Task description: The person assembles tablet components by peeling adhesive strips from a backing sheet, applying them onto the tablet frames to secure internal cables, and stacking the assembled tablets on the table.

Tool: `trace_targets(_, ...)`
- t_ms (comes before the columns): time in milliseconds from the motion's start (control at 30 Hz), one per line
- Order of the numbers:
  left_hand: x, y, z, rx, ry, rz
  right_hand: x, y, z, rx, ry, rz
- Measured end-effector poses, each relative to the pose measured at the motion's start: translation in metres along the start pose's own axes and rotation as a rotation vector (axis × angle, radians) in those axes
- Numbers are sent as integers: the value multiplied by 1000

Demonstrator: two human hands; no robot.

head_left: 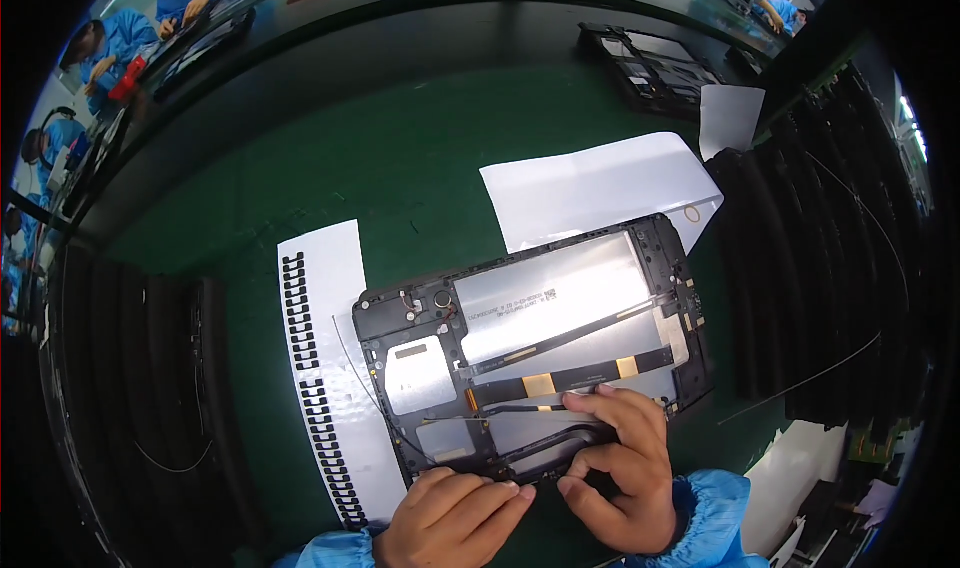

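Observation:
An opened tablet (395, 316) lies tilted on the green mat, its inside facing up. It shows a silver battery (550, 303), a black ribbon cable (580, 379) with gold patches, and a thin loose cable (355, 360) curving off its left side. My left hand (450, 518) is closed at the tablet's near edge, fingertips pressed together. Beside it, my right hand (630, 468) has thumb and a finger pinched at that edge, while its other fingertips rest on the tablet below the ribbon cable. Whatever either pinch holds is hidden or too small to name.
Left of the tablet lies a white sheet (335, 253) with a row of black stickers (312, 398). White paper (590, 183) lies behind it. Black foam racks stand left (150, 368) and right (800, 268). Another opened tablet (655, 66) sits at the back right. Co-workers in blue work beyond.

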State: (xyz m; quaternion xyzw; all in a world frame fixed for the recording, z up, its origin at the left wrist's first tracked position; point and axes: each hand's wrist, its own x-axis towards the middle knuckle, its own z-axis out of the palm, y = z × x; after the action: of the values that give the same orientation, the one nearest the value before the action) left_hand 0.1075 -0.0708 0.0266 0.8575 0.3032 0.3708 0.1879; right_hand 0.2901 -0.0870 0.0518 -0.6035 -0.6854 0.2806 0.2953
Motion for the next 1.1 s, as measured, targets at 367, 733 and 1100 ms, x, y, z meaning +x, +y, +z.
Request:
trace_targets(367,3,0,1,183,-60,83,-3,9,-7,77,22,-85)
trace_targets(733,-7,6,1,257,-185,43,-5,7,11,-206,119,-319)
trace_targets(1100,-72,5,-57,206,137,-394,-36,-18,39,-170,265,-142)
